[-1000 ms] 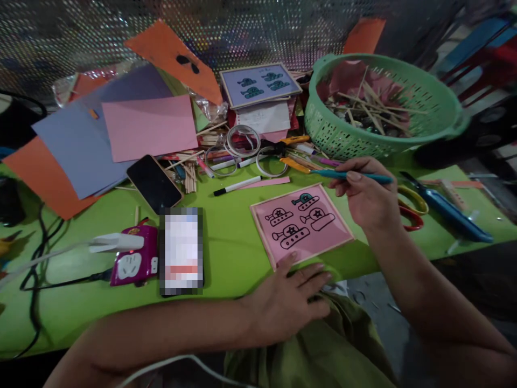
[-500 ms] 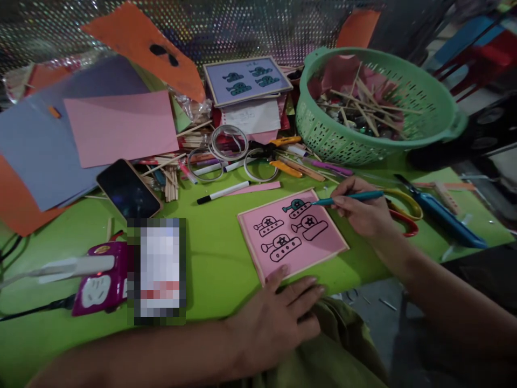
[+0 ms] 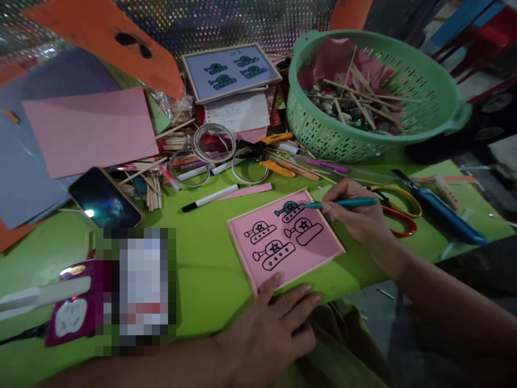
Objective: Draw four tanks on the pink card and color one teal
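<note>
A pink card edged with thin wooden sticks lies on the green table, bearing several black-outlined tank drawings with stars. The top tank is partly coloured teal. My right hand is closed around a teal marker, its tip at the coloured tank. Spread at the card's lower edge, my left hand touches the corner with its thumb and holds nothing. Just right of the marker lie scissors with red and yellow handles, partly hidden by my right hand.
Behind stands a green basket with sticks inside. A framed blue card with teal tanks rests on a pile. Tape rolls, pliers, a blue cutter, a phone and a purple power strip surround the card.
The view has shifted, so most things appear further left. The marker stays in my right hand at the top tank, and my left hand remains at the card's edge. A bright reflection shows on the phone.
</note>
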`<state>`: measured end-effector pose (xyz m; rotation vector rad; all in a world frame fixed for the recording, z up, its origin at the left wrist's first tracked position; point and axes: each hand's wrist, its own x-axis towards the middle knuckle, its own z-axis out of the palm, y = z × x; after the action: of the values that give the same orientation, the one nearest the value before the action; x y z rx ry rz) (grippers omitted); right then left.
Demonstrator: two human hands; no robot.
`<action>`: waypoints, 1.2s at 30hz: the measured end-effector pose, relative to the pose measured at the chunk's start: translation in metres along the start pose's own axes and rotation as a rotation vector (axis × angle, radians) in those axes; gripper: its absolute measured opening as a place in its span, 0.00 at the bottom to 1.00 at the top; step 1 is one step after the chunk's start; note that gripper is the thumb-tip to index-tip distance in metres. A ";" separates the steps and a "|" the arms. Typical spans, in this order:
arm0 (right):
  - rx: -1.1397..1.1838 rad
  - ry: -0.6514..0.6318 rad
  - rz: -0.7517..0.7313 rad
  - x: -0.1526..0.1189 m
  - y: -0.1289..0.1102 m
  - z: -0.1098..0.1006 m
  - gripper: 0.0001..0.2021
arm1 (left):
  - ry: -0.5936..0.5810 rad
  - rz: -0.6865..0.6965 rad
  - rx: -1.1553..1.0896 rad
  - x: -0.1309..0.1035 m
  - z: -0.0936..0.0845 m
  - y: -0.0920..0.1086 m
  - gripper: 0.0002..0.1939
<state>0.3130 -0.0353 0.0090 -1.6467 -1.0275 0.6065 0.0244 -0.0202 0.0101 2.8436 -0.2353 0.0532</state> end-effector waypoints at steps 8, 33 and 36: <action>0.032 -0.015 0.011 0.001 -0.002 0.001 0.07 | 0.048 -0.012 -0.052 -0.001 -0.002 0.000 0.12; 0.017 -0.043 -0.080 0.001 0.003 -0.001 0.06 | 0.007 0.012 -0.022 0.001 -0.004 -0.001 0.11; -0.015 -0.041 -0.081 0.001 0.003 -0.002 0.06 | 0.018 0.008 -0.029 0.001 -0.004 0.000 0.12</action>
<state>0.3161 -0.0360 0.0065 -1.6030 -1.1258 0.5823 0.0253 -0.0186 0.0144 2.8119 -0.2423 0.0765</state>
